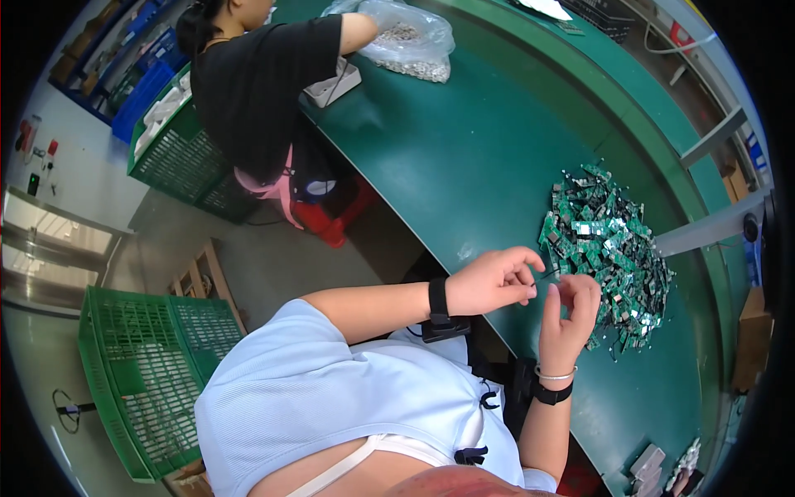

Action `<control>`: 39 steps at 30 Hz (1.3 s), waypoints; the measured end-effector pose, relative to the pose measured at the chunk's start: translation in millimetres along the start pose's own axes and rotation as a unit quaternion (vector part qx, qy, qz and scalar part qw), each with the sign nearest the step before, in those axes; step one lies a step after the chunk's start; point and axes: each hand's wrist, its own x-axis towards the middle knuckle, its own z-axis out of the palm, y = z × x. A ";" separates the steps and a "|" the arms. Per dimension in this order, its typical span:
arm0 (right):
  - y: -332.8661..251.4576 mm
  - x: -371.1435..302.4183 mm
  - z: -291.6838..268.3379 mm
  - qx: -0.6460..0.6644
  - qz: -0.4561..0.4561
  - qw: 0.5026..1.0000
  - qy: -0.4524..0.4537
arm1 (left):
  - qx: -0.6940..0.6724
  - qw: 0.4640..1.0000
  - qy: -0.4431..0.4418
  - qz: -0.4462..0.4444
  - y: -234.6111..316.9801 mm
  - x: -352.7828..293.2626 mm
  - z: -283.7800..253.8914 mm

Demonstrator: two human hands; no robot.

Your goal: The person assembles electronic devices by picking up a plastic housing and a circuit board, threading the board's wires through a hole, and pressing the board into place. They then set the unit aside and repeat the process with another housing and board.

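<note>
Across the scene, a green tabletop (pixel 464 166) is running diagonally, and a co-worker (pixel 257 95) in a black shirt is occupying its far left edge. On its right side, a heap of small green circuit boards (pixel 609 257) is lying. Toward the far end, a clear plastic bag of small pale parts (pixel 426 51) is resting beside the co-worker. Near the heap, the left hand (pixel 501 282) is curling loosely, the right hand (pixel 570 319) keeping thumb and fingers partly apart; whether either is gripping something small cannot be told.

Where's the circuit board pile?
In the head view, right of centre: the circuit board pile lies on the green table, just beyond the right hand.
</note>
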 end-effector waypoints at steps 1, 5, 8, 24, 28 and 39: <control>2.5 -2.4 -3.2 -0.004 0.003 1.000 0.003 | -0.002 1.000 -0.005 -0.001 0.8 0.8 -0.3; 10.8 -16.2 -13.1 0.227 0.354 0.896 -0.144 | 0.063 0.997 -0.002 0.034 2.1 1.2 -3.3; 12.0 -16.5 -8.9 0.367 0.423 0.825 -0.077 | 0.158 0.983 -0.027 0.087 4.0 0.9 -4.9; 48.2 -36.5 -3.7 0.442 0.405 0.800 -0.017 | 0.535 0.832 0.109 0.095 57.4 18.2 -119.2; 47.9 -39.8 4.1 0.437 0.402 0.804 0.006 | 0.683 0.686 0.248 0.033 41.6 35.8 -219.7; 49.2 -49.4 13.2 0.362 0.358 0.861 -0.010 | 0.756 0.490 0.376 -0.216 40.8 39.9 -382.4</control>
